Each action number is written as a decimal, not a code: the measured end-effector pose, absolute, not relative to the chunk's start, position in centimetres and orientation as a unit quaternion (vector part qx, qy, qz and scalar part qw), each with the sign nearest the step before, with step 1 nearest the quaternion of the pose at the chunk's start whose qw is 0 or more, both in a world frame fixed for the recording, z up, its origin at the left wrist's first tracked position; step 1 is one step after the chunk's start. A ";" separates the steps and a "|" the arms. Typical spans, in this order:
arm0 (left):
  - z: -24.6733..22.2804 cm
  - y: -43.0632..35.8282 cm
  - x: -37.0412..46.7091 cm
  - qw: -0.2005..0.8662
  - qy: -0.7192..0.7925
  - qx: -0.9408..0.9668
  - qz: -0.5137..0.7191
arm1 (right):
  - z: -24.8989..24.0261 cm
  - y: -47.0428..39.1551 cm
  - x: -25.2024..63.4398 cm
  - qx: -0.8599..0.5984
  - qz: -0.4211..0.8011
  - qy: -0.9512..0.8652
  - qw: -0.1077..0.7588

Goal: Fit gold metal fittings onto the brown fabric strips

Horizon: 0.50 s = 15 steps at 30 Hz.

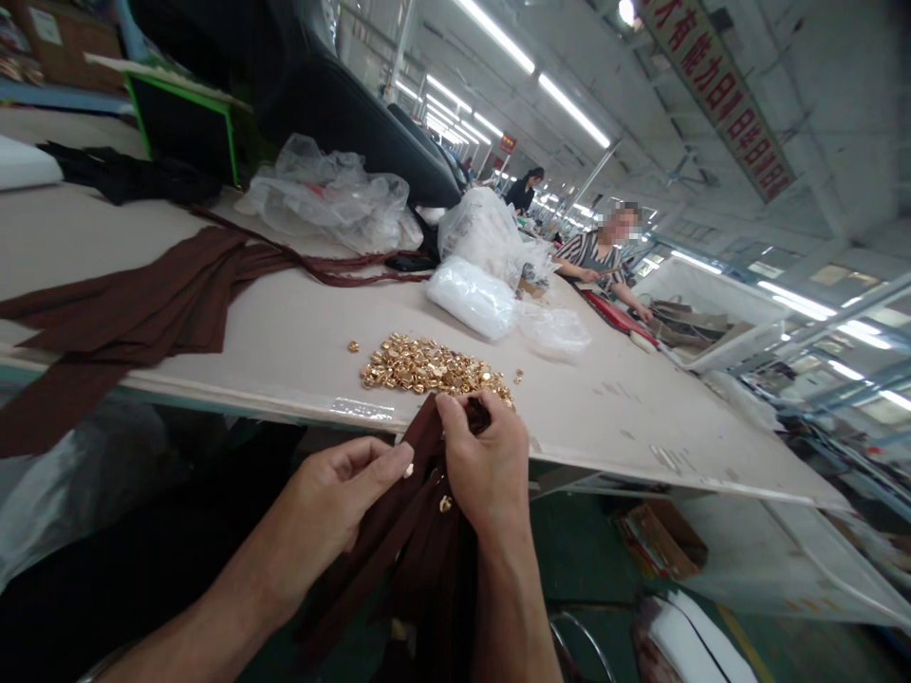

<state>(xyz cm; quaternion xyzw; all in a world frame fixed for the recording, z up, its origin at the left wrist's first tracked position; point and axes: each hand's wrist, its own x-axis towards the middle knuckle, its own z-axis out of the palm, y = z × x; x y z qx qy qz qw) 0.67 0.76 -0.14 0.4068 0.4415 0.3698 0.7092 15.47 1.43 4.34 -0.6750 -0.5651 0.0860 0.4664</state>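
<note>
My left hand [356,493] pinches a small gold metal piece [408,470] between thumb and forefinger, just left of the dark brown fabric strips. Those strips [419,550] hang down over the table edge, and my right hand [488,455] grips their upper ends in closed fingers. Another gold fitting [445,504] shows against the hanging strips below my right thumb. Right beyond my hands a pile of small gold metal fittings [434,365] lies on the table [612,408].
More brown fabric strips [157,304] lie at the left, overhanging the edge. Clear plastic bags [327,194] and a white plastic-wrapped bundle [474,299] rest behind the pile. A co-worker in a striped top [594,251] is farther back. Beneath the table stands a cardboard box [669,536].
</note>
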 end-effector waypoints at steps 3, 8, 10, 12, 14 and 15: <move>0.3 1.0 1.3 0.739 0.437 0.359 0.366 | 3.8 0.9 15.8 -0.622 0.148 -0.567 0.520; -0.1 0.0 0.8 0.764 0.408 0.374 0.331 | 2.5 -1.6 15.6 -0.589 0.176 -0.556 0.559; -0.7 -1.0 0.1 0.738 0.392 0.444 0.323 | 1.8 -3.0 15.4 -0.578 0.198 -0.566 0.553; -1.2 -2.0 -0.3 0.684 0.385 0.516 0.344 | 1.1 -4.5 15.2 -0.567 0.216 -0.573 0.550; -1.2 -3.1 -0.3 0.674 0.355 0.562 0.324 | 0.5 -6.0 14.9 -0.554 0.219 -0.573 0.564; -1.1 -3.6 -0.1 0.685 0.330 0.577 0.297 | 0.3 -6.6 14.8 -0.547 0.216 -0.570 0.574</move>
